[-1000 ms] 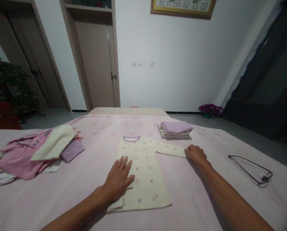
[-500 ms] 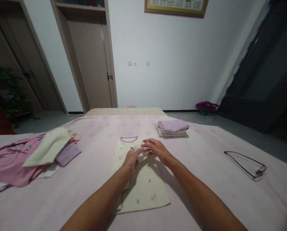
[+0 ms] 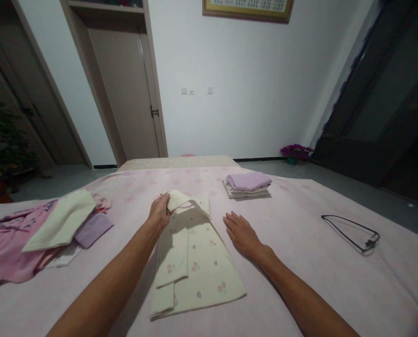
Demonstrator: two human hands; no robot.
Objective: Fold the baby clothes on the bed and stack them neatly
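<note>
A pale yellow child's shirt with small flower prints lies on the pink bedspread, both sleeves folded in over its body. My left hand is closed on the shirt's collar end and lifts it up off the bed, curling it toward me. My right hand lies flat and open on the bedspread, just right of the shirt's edge.
A folded stack of lilac and cream clothes sits beyond my right hand. A heap of unfolded pink, cream and lilac garments lies at the left. A black wire hanger rests at the right. Doors and a plant stand behind.
The right sleeve was folded in over the shirt. My left hand then moved up to the collar and raised it, while my right hand came off the shirt onto the bedspread.
</note>
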